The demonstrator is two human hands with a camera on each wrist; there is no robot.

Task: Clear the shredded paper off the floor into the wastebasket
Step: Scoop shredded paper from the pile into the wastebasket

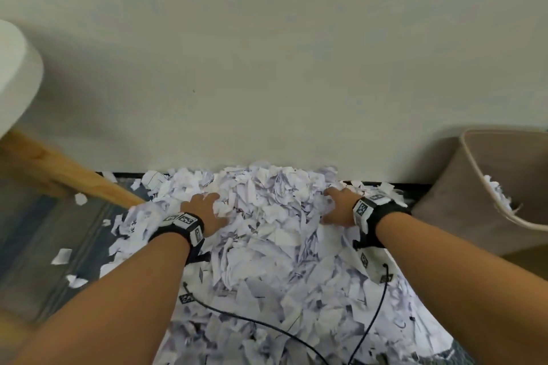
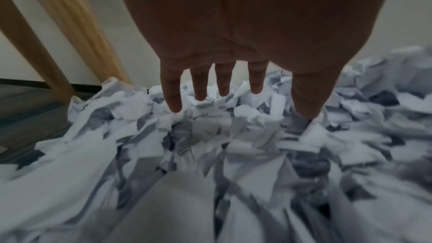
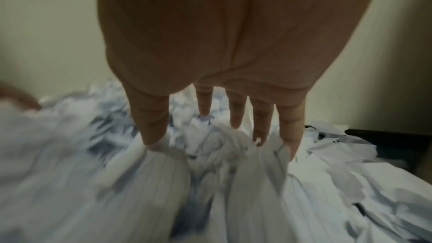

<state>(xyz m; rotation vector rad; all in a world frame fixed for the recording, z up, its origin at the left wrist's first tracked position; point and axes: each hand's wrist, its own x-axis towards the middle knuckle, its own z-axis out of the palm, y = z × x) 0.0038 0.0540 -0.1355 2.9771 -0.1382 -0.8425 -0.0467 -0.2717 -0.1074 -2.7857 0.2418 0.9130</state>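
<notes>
Head view: the paper (image 1: pixel 267 234) lies in a deep heap on the floor (image 1: pixel 59 234) against the wall (image 1: pixel 267 68), with stray scraps to the left near a wooden leg (image 1: pixel 71 178). The basket (image 1: pixel 486 187) stands just right of the heap and already holds some shreds. The left hand (image 1: pixel 204 210) and right hand (image 1: pixel 338 207) rest on the far part of the heap, well apart, each grip wide with spread fingers and holding nothing. Two cables (image 1: pixel 373 314) cross the near paper; keep them out of the scoop. Left wrist view: the fingers (image 2: pixel 173 90) are straight, tips touching the shreds. To gather well, drive the fingertips down to the floor before closing, so that the load comes from beneath. Right wrist view: the fingers (image 3: pixel 154 121) are likewise straight and sunk slightly into the paper; the picture is blurred. Bring both hands together, compress the load between the palms, and carry it low to the basket, since loose shreds probably spill from a light hold.
</notes>
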